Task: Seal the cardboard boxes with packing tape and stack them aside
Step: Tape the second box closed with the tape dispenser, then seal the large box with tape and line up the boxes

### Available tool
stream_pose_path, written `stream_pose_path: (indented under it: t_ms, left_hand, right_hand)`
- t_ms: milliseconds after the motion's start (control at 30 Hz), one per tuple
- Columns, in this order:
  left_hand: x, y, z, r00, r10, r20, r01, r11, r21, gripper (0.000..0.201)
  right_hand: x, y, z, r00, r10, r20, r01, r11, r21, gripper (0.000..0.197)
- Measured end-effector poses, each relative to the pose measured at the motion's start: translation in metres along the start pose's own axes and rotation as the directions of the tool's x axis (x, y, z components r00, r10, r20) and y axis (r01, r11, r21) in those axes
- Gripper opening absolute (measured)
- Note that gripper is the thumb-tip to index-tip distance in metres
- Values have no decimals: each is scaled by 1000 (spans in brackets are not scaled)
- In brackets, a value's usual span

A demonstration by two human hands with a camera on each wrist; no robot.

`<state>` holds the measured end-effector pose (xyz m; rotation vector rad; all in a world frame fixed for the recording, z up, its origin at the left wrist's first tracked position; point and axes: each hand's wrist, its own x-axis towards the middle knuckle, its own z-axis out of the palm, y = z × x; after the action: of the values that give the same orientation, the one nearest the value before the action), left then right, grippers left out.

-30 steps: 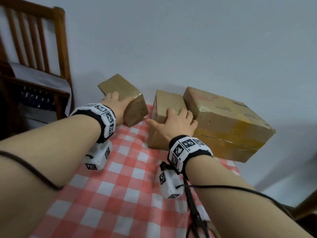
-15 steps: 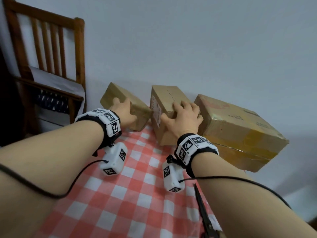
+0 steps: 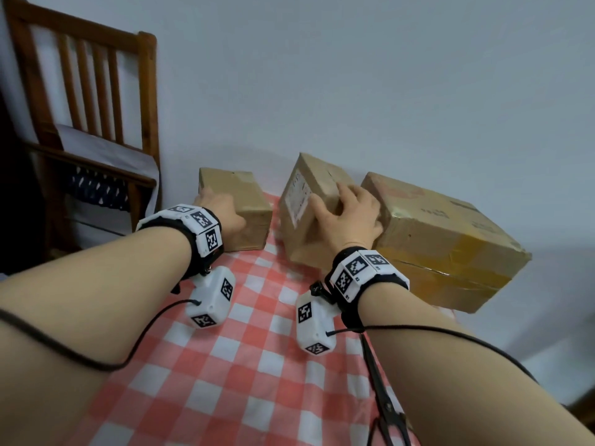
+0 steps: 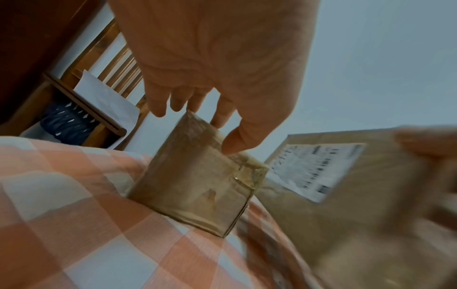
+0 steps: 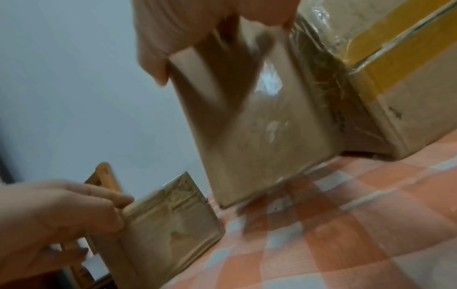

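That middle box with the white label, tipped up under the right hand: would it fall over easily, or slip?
The labelled box is tilted on a lower edge, so it would likely tip if released. The right hand alone moves it, suggesting it is fairly light. Its shiny taped face may be a bit slippery, though the checked cloth probably grips it.

Head high; wrists close (boxes point(image 3: 235, 204) shared)

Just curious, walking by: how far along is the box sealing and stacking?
Done: all three boxes show glossy tape. In hand: the left hand grips the small box; the right hand tilts the labelled box beside the big box. Left: stacking; none sits on another.
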<state>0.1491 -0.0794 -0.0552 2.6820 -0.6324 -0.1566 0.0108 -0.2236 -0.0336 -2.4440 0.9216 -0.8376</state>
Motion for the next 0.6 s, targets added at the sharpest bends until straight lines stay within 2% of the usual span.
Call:
stream_pose_path:
  t_ms: [67,133,200,300,433,600]
  left_hand:
    - [-3,1,-3,999,43,3,-43,999,28,23]
    - [-8,5,-5,998,71,1,-71,997,28,17]
    - [-13,11,-6,997,78,9,-78,997,25,21]
    - [-26,32,-7,991,134,1,-134,991,-8,39]
    - [-45,73,-8,965,260,-30,-261,963,-60,34]
    - [-67,132,-3,942,333,-33,-335,934,-127,47]
  right_hand:
    - [-2,0,3,985,-31,170,20,998,63,74]
    - [-4,3,2,969,-53,243,29,994,103,65]
    - [-7,9,-2,972,-66,226,45,994,95,52]
    - [-12,22,-21,986,-38,162,30,998,46,40]
    - [-18,42,-57,995,78,65,-82,994,68,35]
    - [-17,79,-97,977,211,40,-214,973,91,35]
